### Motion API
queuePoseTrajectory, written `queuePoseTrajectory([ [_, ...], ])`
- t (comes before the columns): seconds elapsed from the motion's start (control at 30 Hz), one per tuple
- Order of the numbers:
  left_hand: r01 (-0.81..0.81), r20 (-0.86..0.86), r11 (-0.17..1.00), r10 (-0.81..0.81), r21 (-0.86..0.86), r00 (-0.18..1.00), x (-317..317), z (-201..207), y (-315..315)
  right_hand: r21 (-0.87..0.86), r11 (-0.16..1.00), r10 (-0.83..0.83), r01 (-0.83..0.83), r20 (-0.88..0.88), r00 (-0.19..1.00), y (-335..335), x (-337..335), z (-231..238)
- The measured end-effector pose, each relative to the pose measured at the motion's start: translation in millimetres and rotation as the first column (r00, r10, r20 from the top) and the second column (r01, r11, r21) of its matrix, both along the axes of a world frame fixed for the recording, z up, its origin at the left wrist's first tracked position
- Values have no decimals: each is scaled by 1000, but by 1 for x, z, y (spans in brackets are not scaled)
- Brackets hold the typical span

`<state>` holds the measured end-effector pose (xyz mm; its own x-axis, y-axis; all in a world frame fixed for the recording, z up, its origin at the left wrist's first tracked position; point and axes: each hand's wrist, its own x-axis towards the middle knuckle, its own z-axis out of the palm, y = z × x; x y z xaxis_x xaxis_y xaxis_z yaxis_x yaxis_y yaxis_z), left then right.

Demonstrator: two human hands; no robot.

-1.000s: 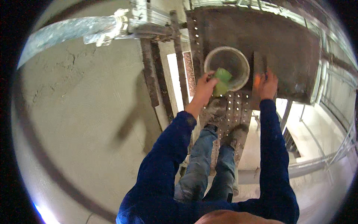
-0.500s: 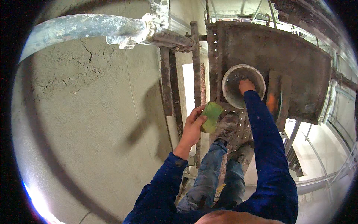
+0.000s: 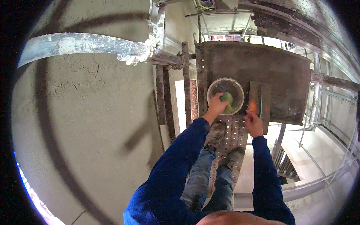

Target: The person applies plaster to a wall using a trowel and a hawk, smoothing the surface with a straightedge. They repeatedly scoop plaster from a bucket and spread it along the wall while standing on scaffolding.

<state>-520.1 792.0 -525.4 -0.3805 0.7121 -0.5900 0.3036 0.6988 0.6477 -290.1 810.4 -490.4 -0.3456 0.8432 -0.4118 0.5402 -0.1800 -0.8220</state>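
Note:
My left hand (image 3: 215, 104) reaches into the round, pale-rimmed bucket (image 3: 243, 93) with its fingers wrapped round a green sponge (image 3: 228, 98). The sponge looks bent and lies inside the bucket's rim. My right hand (image 3: 255, 123) is just right of the bucket, at the near part of a long flat plastering trowel (image 3: 265, 90). Its fingers are curled together; whether anything is between them I cannot make out. An orange patch shows on the trowel beside these fingers. Bucket and trowel rest on a dark, mortar-stained board (image 3: 288, 75).
A rough grey plastered wall (image 3: 101, 123) fills the left side. A splashed scaffold tube (image 3: 86, 43) crosses in front of it at upper left. My boots stand on a perforated metal plank (image 3: 228, 150). Scaffold bars (image 3: 333, 80) and a drop lie at the right.
My left hand has carried the sponge right and into the bucket. My right hand has come out of the bucket to the trowel's side. The view has shifted a little.

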Motion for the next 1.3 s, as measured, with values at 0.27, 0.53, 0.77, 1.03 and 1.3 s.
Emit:
queuePoseTrajectory([
  [0.27,75,-239,991,-46,113,970,30,1,13,-213,918,-308,336,153,939,-69,108,38],
  [0.53,-216,34,890,221,402,975,11,70,-107,-71,985,-87,157,586,806,-157,275,65],
  [0.77,-453,-211,879,420,-145,883,-47,52,-353,-871,193,-549,451,286,786,-221,389,51],
  [1.03,-206,-413,920,53,-335,909,-14,134,-483,-611,689,-301,388,246,921,-248,332,105],
  [1.3,-228,-426,948,117,-220,897,20,203,-430,-476,838,-103,266,341,935,-244,301,166],
])
